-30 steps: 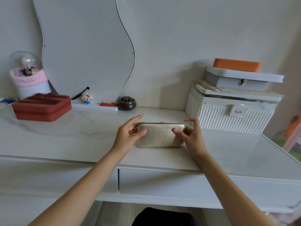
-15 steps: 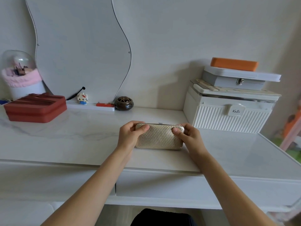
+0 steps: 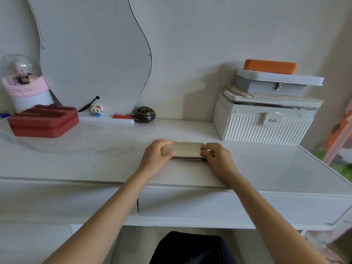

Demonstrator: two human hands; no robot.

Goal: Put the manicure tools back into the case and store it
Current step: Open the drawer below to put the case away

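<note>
Gold textured case lies shut on the white desk top, middle of the surface, nearer the front edge than the wall. Left hand grips its left end, thumb over the front face, fingers curled round the back. Right hand grips the right end, fingers curled on it, ring on one finger. Case slightly blurred, no tools visible. Back left corner: red zip box, domed jar with pink trim behind it. Wavy mirror against the wall, small cat figure and dark round pot at its base. Back right: white ribbed box, grey latch box stacked on it, orange block on top
</note>
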